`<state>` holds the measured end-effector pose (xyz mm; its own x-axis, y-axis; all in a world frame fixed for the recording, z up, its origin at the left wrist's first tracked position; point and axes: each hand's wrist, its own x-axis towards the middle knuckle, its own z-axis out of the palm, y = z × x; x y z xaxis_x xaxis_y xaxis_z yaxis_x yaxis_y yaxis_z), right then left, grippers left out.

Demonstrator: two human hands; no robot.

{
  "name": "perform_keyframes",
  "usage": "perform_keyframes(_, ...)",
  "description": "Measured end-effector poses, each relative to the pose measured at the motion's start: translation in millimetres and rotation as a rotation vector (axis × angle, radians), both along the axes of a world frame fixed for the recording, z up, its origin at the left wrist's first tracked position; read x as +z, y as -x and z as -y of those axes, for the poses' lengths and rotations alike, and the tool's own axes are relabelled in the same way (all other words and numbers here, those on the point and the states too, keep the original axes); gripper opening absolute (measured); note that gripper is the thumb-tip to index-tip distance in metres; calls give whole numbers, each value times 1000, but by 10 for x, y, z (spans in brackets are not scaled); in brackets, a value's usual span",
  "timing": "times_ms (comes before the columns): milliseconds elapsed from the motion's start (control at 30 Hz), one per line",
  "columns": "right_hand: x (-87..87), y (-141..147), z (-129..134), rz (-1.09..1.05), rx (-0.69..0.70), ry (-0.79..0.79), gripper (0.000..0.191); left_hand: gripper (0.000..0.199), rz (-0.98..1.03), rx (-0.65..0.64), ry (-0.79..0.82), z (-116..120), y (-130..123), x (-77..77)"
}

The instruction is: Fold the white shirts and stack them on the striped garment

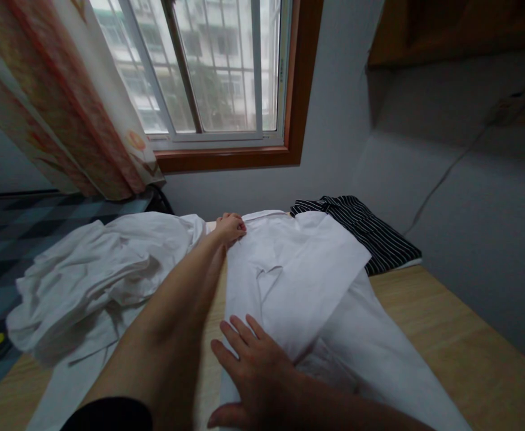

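A white garment (307,263) lies spread on the wooden table, one part folded over and a short slit showing in the cloth. My left hand (231,227) reaches to its far left corner, with the fingers closed on the edge of the cloth. Nearer to me, my right hand (255,365) is open, its fingers spread over the garment's left edge. Beside my left arm, more white cloth (105,269) sits in a crumpled heap.
Black-and-white striped cloth (365,230) lies folded at the back right of the wooden table (469,335). A dark checked bed surface (2,239) is at the left, below a patterned curtain (69,102). Behind are a window (226,72) and wall; a wooden cabinet (460,36) hangs upper right.
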<state>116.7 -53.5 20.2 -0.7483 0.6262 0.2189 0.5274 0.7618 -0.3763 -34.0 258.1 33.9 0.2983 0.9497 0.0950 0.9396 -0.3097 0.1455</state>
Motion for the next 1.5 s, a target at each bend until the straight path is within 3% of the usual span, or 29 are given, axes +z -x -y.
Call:
perform_keyframes(233, -67, 37, -12, -25, -23, -44, 83, 15, 37, -16, -44, -96, -145, 88)
perform_keyframes(500, -7, 23, 18, -31, -24, 5, 80, 24, 8, -94, -174, 108, -215, -205)
perform_keyframes(633, -2, 24, 15, -24, -27, 33, 81, 31, -61, 35, -426, 249, -89, -149)
perform_keyframes(767, 0, 29, 15, -15, -31, 49, 78, 35, -96, 192, -493, 331, 149, 55)
perform_keyframes(900, -2, 32, 17, 5, -25, 55, 77, 29, 29, 307, -347, 423, 282, 160)
perform_keyframes(1000, -13, 41, 15, 11, -24, 49, 77, 38, 154, 402, -66, 491, 255, 109)
perform_keyframes(1067, -25, 46, 13, 0, -28, 45, 77, 40, 214, 413, 38, 519, 207, 43)
perform_keyframes(1200, -63, 43, 9, -58, -30, 54, 71, 29, 318, 432, 39, 525, 140, -58)
perform_keyframes(1400, -116, 29, -3, -153, -65, 90, 63, 33, 391, 503, -10, 537, 243, -106)
perform_keyframes(1500, -105, 26, -3, -108, -54, 81, 63, 30, 321, 436, -80, 604, 281, -110)
